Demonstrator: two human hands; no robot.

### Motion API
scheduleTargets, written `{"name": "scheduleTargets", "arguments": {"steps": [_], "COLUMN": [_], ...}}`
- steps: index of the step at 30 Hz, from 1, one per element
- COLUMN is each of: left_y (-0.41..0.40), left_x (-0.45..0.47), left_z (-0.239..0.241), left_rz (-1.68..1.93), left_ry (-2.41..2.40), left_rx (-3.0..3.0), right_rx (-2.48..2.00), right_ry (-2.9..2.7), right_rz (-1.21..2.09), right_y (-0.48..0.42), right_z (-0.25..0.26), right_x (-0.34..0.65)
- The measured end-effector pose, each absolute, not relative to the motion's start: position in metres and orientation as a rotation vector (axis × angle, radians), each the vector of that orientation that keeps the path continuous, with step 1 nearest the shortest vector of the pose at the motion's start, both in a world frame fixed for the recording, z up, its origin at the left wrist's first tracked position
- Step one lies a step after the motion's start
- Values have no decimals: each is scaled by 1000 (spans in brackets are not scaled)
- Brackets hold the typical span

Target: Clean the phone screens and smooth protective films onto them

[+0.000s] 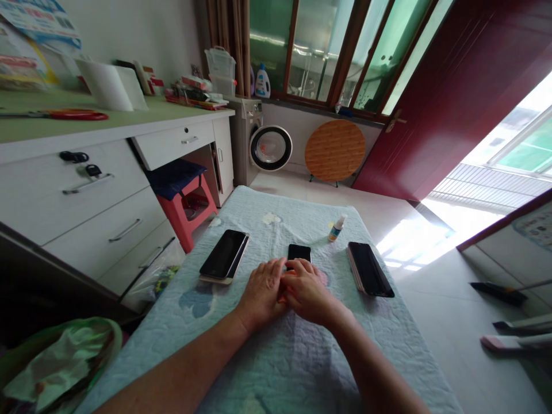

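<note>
My left hand (pixel 263 290) and my right hand (pixel 307 290) meet at the middle of the cloth-covered table, backs up, with fingers bent and pressed together. A bit of orange shows between them; what it belongs to is hidden. Just beyond the fingertips lies a small black phone (pixel 299 252), its near part covered by my hands. To the left, a larger black phone (pixel 224 253) rests on a flat, pale-edged item. Another dark phone (pixel 371 269) lies on a stack at the right. Upright behind it stands a small spray bottle (pixel 337 228) with a white top.
The pale blue quilted cloth (pixel 276 368) covers the table. On the left are a drawer cabinet (pixel 95 190), a red stool (pixel 185 213) and a lined bin (pixel 64 368). A washing machine (pixel 248 144) with its door open and a round wooden tabletop (pixel 335 150) stand behind.
</note>
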State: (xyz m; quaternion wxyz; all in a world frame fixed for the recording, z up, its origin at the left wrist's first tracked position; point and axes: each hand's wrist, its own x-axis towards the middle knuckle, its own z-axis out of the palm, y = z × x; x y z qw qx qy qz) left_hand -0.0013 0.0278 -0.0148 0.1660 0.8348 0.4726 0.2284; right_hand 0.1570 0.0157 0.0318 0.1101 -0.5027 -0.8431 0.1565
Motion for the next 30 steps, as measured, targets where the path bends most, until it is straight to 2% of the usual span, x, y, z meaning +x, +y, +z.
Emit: {"name": "scheduleTargets", "arguments": {"steps": [16, 30], "left_y": [25, 26], "left_x": [-1, -2], "left_z": [-14, -15], "left_rz": [655, 712], "left_ry": [1337, 1306], "left_rx": [2375, 2352], "right_rx": [-1828, -1643], "right_ry": [-2287, -2312], "right_rz": [246, 348], "right_y": [99, 56], "right_z": [12, 10], "right_x": [157, 152]}}
